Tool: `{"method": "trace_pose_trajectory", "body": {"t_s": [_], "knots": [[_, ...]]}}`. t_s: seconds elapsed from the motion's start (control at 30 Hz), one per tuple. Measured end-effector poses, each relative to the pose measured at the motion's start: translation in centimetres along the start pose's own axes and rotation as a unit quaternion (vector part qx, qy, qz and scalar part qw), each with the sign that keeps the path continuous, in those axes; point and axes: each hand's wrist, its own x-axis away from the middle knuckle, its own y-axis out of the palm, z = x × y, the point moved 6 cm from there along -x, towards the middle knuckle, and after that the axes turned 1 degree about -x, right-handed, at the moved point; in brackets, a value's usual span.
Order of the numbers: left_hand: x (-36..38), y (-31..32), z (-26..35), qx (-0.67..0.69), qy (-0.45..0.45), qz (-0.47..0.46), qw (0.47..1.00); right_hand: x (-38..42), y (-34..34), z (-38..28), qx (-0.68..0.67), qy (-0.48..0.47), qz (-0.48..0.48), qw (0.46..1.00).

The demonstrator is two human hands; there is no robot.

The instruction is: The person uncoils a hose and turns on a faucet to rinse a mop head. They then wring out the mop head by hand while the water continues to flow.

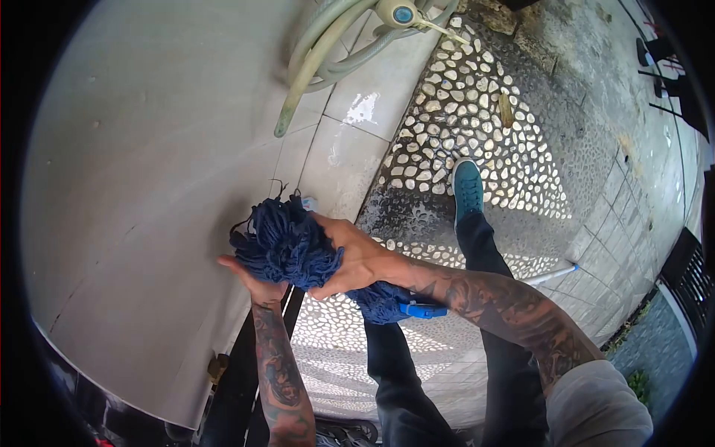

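A dark blue string mop head [287, 246] is bunched between my two hands, held up beside the pale wall. My right hand [354, 257] grips the strands from the right, its fingers partly behind them. My left hand [257, 283] cups the bundle from below left, thumb stretched out and the other fingers mostly hidden under the strands. More of the strands run below my right wrist to a blue mop clamp [423, 309]. Beyond my right forearm shows a white pole with a blue end [555, 276], which looks like the mop's handle.
A coiled hose [313, 67] hangs at the top, near a round fitting with a blue centre [403, 15]. Wet tiles [350, 149] border the pebbled floor [477, 104], where my shoe [468, 186] stands. Dark bars [231, 387] rise at lower left.
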Motion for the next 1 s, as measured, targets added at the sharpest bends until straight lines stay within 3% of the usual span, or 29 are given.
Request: {"method": "trace_pose_trajectory", "body": {"t_s": [0.03,0.07,0.1,0.13,0.17,0.2,0.23,0.3,0.33,0.43,0.47,0.5,0.57,0.63,0.67,0.7,0.77,0.83,0.9,0.93,1.0], "knots": [[-0.5,-0.8,-2.3,-0.078,-0.037,0.116,0.989,0.1,0.3,-0.6,-0.065,-0.054,-0.029,0.996],[-0.9,-1.2,-4.1,-0.152,-0.072,0.232,0.958,0.4,0.1,-1.4,-0.051,-0.025,-0.048,0.997],[-2.4,0.9,-4.5,-0.054,-0.039,0.212,0.975,0.5,0.0,-1.5,-0.043,-0.023,-0.055,0.997],[-4.2,3.4,-4.0,0.044,-0.004,0.185,0.982,0.7,0.1,-0.7,-0.070,0.053,-0.087,0.992],[-5.9,5.4,-3.2,0.052,0.026,0.180,0.982,1.0,-0.2,0.2,-0.093,0.131,-0.115,0.980],[-6.8,7.4,-2.5,0.063,0.051,0.180,0.980,1.1,-0.3,-3.2,-0.193,0.118,-0.161,0.961],[-7.3,9.1,-2.0,0.076,0.055,0.184,0.978,1.5,-0.8,-3.4,-0.187,0.131,-0.162,0.960],[-8.5,11.8,-0.7,-0.173,0.044,0.145,0.973,1.7,-1.8,-4.0,-0.158,0.092,-0.163,0.970],[-8.3,11.3,-0.6,-0.025,0.056,0.155,0.986,1.8,-2.1,-4.4,-0.147,0.069,-0.163,0.973],[-8.1,11.1,0.5,0.048,0.073,0.109,0.990,1.8,-2.8,-6.5,-0.128,-0.021,-0.151,0.980],[-7.6,10.4,1.0,0.065,0.076,0.099,0.990,2.0,-2.5,-7.8,-0.204,0.018,-0.216,0.954],[-7.2,9.5,1.4,0.081,0.080,0.096,0.989,3.0,-2.3,-7.2,-0.427,0.138,-0.201,0.871],[-6.7,8.3,2.0,0.105,0.087,0.073,0.988,4.0,-3.5,-6.4,-0.519,0.166,-0.210,0.812],[-7.7,10.7,2.7,0.105,0.085,0.016,0.991,4.4,-2.6,-6.7,-0.534,0.128,-0.181,0.816],[-8.6,13.7,3.1,0.044,0.091,-0.051,0.994,4.3,-3.1,-6.9,-0.373,0.093,-0.129,0.914],[-8.5,14.2,3.6,0.044,0.087,-0.052,0.994,4.6,-3.8,-7.2,-0.199,0.061,-0.068,0.976],[-7.8,13.2,3.6,-0.034,0.082,0.070,0.994,5.5,-4.5,-7.7,-0.119,0.061,-0.048,0.990],[-6.2,12.5,3.7,0.004,0.102,0.072,0.992,7.0,-8.9,-7.7,-0.235,0.081,0.182,0.951],[-3.3,10.1,4.0,0.036,0.114,0.317,0.941,8.6,-9.8,-5.2,-0.270,0.082,0.170,0.944],[-3.4,9.2,4.5,0.061,0.126,0.239,0.961,9.6,-9.7,-3.8,-0.315,0.088,0.156,0.932],[-2.6,7.2,5.3,0.062,0.106,0.262,0.957,13.7,-9.6,-3.1,-0.448,0.097,0.035,0.888]]}}
